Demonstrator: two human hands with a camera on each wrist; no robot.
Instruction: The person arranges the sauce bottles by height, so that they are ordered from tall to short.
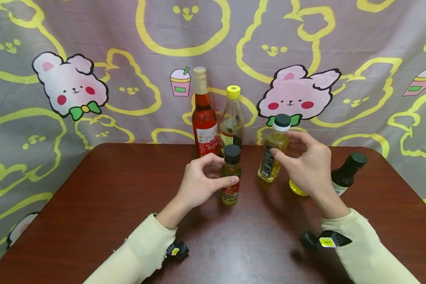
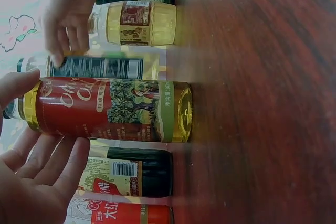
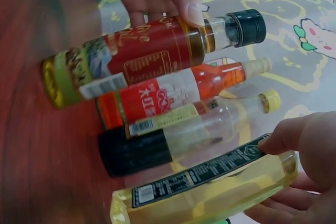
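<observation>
My left hand [image 1: 201,181] grips a small olive oil bottle [image 1: 230,194] with a black cap and red label, thumb on one side and fingers on the other. It stands upright at the middle of the table; whether its base touches the wood I cannot tell. My right hand [image 1: 307,165] holds a square bottle of yellow oil [image 1: 268,167] by its upper part, its dark green cap leaning right. In the right wrist view, the thumb presses the dark label of this oil bottle [image 3: 210,182]. Fingers behind it are partly hidden.
Behind stand a red bottle [image 1: 205,122] and a yellow-capped bottle [image 1: 233,114] with dark liquid, close together near the curtain [image 1: 127,79]. Past my right hand are another yellow oil bottle [image 1: 298,188], mostly covered, and a dark green bottle [image 1: 344,175]. All are on a brown table [image 1: 103,205].
</observation>
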